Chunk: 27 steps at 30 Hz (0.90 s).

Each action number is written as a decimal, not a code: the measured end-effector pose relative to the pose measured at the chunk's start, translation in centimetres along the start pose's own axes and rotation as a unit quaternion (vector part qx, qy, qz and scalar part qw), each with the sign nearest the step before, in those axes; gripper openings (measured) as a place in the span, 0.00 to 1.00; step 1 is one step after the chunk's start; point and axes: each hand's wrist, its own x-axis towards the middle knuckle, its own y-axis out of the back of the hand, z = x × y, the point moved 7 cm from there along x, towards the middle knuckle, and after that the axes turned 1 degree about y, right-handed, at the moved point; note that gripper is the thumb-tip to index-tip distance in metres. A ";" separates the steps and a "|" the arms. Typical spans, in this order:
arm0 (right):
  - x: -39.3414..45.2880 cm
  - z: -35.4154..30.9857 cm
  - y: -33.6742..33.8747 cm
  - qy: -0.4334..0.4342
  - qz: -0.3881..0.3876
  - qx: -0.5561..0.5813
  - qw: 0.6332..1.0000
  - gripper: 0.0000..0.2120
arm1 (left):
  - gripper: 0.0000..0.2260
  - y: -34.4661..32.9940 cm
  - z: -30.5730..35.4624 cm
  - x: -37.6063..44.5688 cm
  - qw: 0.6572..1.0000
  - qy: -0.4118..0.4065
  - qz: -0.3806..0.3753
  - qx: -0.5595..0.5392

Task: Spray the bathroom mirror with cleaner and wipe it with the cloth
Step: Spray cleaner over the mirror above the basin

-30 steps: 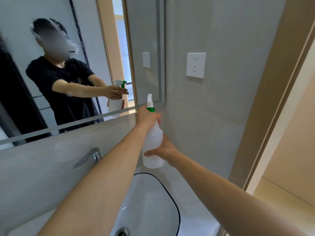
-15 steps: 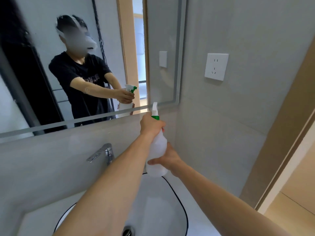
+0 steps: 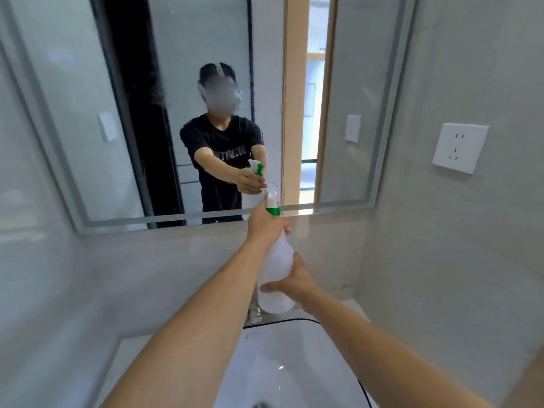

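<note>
Pale lettering across the chest of the black T-shirt (image 3: 228, 153) reflected in the mirror (image 3: 88, 142), mirrored and too blurred to read, no legible label on the spray bottle (image 3: 276, 269), no readable marking on the wall socket (image 3: 459, 147)

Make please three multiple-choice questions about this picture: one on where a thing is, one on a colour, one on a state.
1. Where is the wall socket?
A. right of the mirror
B. left of the mirror
C. inside the sink

2. What colour is the collar under the head of the spray bottle?
A. red
B. green
C. black

3. How is the spray bottle held?
A. it stands in the sink
B. by one hand only
C. by both hands

Answers:
1 A, the socket sits on the side wall to the right of the mirror's frame.
2 B, a green band shows at the neck.
3 C, the left hand grips the top and the right hand holds the body.
</note>
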 end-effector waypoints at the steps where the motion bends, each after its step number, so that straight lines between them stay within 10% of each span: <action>1: 0.2 -0.6 -1.0 0.007 -0.008 -0.004 1.000 0.41 | 0.21 1.3 0.1 0.0 1.000 0.000 0.010 0.004; 27: 0.4 -5.5 -10.4 0.102 -0.084 -0.035 0.991 0.45 | 0.16 13.8 0.4 -3.1 0.989 0.002 0.148 0.014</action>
